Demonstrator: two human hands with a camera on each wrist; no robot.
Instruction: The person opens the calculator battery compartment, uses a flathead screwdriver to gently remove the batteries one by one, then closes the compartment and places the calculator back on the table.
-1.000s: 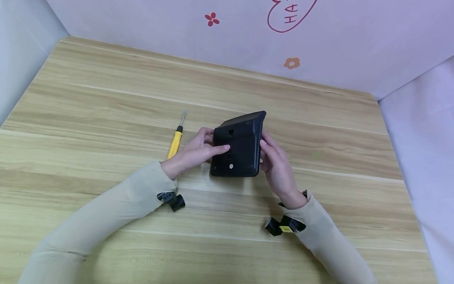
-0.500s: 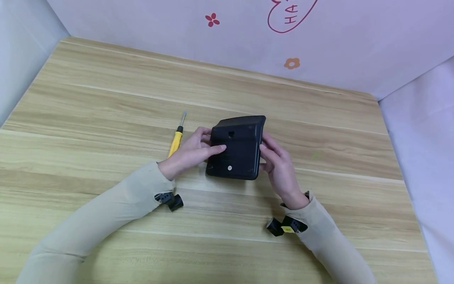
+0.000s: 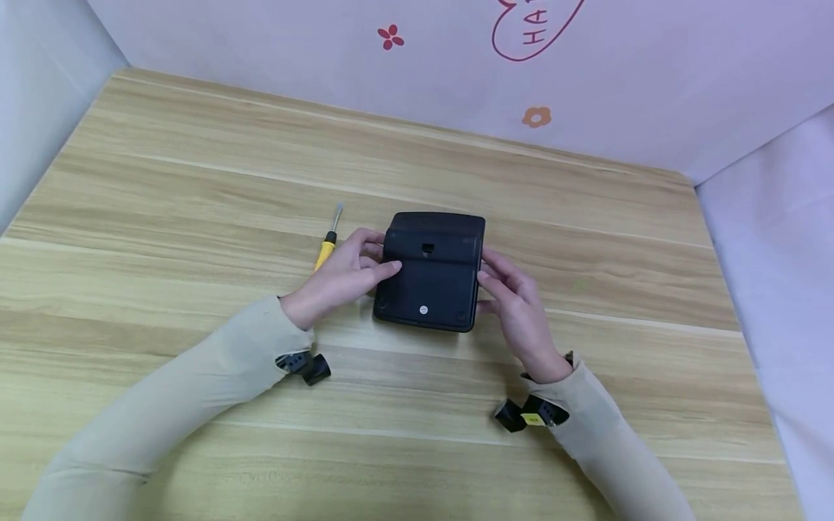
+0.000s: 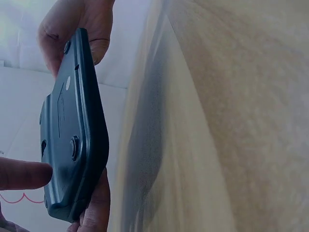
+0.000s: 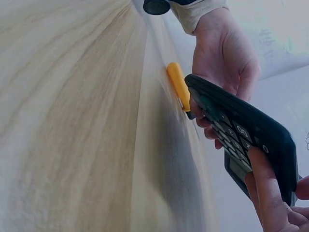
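Note:
Between both hands a black calculator (image 3: 426, 282) is held above the table, its back turned up toward the head camera. A small round white sticker and a dark slot show on that back. My left hand (image 3: 339, 278) grips the left edge, thumb on the back and fingers underneath. At the opposite edge, my right hand (image 3: 519, 311) pinches the calculator with the thumb at the side. In the right wrist view the keys of the calculator (image 5: 236, 137) face down toward the table, with fingers against them. The left wrist view shows round feet on the calculator's back (image 4: 67, 111).
A screwdriver (image 3: 325, 253) with a yellow handle lies on the wooden table (image 3: 417, 449) just left of the calculator, partly covered by the left hand. A white sheet (image 3: 293, 43) with red and orange drawings stands behind the table.
The calculator has turned so its back lies squarer to the head camera, its top edge tilting less. My left hand has shifted slightly left, its thumb sliding toward the calculator's left edge.

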